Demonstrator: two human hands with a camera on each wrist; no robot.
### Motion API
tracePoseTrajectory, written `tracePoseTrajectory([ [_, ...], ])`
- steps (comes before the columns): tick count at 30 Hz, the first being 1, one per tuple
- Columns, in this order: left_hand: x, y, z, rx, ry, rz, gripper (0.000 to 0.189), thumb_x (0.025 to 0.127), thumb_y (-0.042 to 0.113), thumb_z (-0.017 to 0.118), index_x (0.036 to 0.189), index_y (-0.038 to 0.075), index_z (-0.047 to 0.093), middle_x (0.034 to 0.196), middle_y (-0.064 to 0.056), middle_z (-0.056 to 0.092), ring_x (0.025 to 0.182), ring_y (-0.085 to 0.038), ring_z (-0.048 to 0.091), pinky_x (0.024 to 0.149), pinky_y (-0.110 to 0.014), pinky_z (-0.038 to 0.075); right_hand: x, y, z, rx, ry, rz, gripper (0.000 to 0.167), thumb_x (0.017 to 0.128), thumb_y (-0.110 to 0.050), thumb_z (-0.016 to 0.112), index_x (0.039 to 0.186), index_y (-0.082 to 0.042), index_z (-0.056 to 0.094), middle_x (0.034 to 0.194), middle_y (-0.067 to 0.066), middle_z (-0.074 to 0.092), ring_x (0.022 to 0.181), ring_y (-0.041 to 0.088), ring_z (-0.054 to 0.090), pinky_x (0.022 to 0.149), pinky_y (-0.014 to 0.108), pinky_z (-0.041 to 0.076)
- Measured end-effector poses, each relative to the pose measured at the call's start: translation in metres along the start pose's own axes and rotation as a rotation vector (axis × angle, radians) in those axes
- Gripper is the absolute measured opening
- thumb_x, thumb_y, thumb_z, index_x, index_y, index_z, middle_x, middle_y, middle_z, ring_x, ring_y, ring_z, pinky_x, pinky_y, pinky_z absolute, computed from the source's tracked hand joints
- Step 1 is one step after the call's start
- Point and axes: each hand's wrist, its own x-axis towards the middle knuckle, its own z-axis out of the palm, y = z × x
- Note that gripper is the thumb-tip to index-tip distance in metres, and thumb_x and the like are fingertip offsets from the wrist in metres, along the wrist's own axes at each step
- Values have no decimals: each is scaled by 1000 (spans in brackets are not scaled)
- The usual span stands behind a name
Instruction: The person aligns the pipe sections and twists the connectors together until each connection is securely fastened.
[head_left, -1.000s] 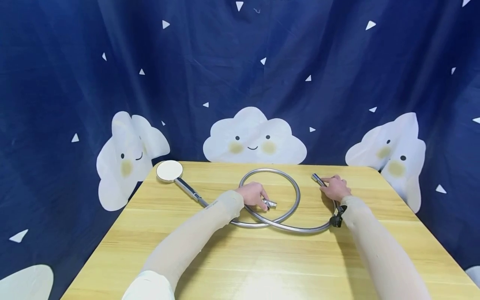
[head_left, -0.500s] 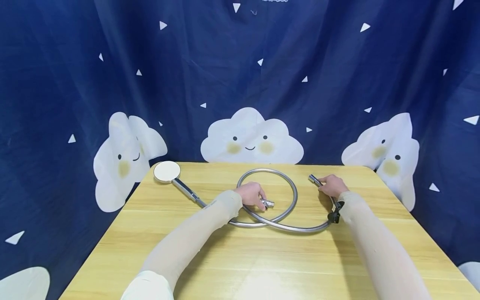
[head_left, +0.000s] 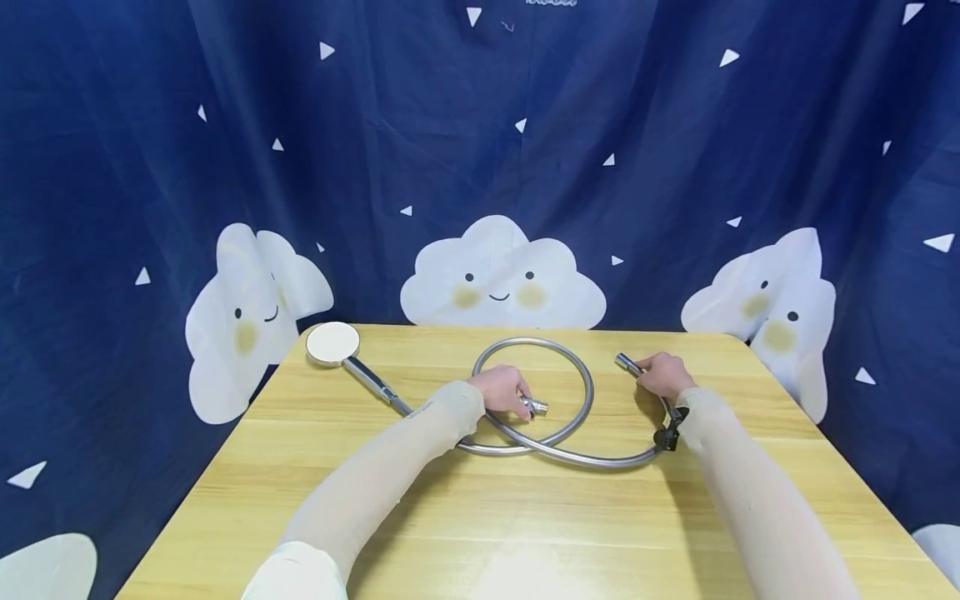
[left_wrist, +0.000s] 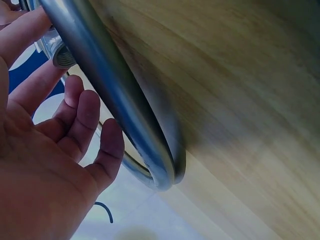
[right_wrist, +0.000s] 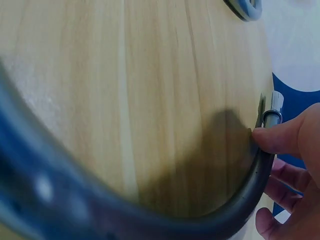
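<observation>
My left hand (head_left: 504, 390) pinches a small chrome threaded fitting (head_left: 536, 407) between thumb and index finger, low over the table inside the hose loop. In the left wrist view the open threaded end of this fitting shows beside the grey hose (left_wrist: 107, 85), which passes in front of the fingers. At the right, my right hand (head_left: 664, 375) grips the hose just behind its metal end connector (head_left: 627, 363), which points away to the far left. The right wrist view shows the thumb (right_wrist: 272, 139) pressed on the hose below the connector's collar. The hose's other end joins a round shower head (head_left: 332, 343).
The shower head lies at the far left corner of the wooden table (head_left: 480, 517). The hose makes one loop in the middle and crosses itself below the left hand. A dark blue curtain (head_left: 360, 167) with white clouds hangs behind the table's far edge.
My right hand has shifted its grip on the hose slightly, its index finger drawn in from the connector. The left hand stays put with the fitting. The whole head view has moved a little.
</observation>
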Motion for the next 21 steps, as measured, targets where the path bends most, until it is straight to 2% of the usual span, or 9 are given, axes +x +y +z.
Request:
tracePoseTrajectory([
  [6, -1, 0, 1, -14, -3, -5, 38, 78, 36, 87, 109, 18, 79, 119, 2, 73, 111, -16, 63, 100, -30, 48, -2, -3, 2, 75, 18, -8, 49, 83, -1, 58, 131, 6, 62, 118, 30, 67, 93, 35, 62, 87, 47, 52],
  [14, -6, 5, -2, -26, -7, -19, 36, 78, 36, 86, 108, 18, 79, 122, 2, 72, 118, -18, 62, 103, -32, 48, 0, 2, 5, 127, 34, -12, 45, 87, -5, 62, 131, 6, 62, 117, 28, 69, 95, 34, 62, 92, 51, 51],
  [21, -5, 4, -1, -6, -4, -20, 38, 79, 36, 86, 111, 17, 78, 122, 2, 72, 114, -16, 62, 100, -30, 48, 2, 12, 8, 97, 73, -43, 44, 93, -15, 68, 132, 3, 62, 107, 24, 73, 90, 30, 65, 79, 42, 52],
])
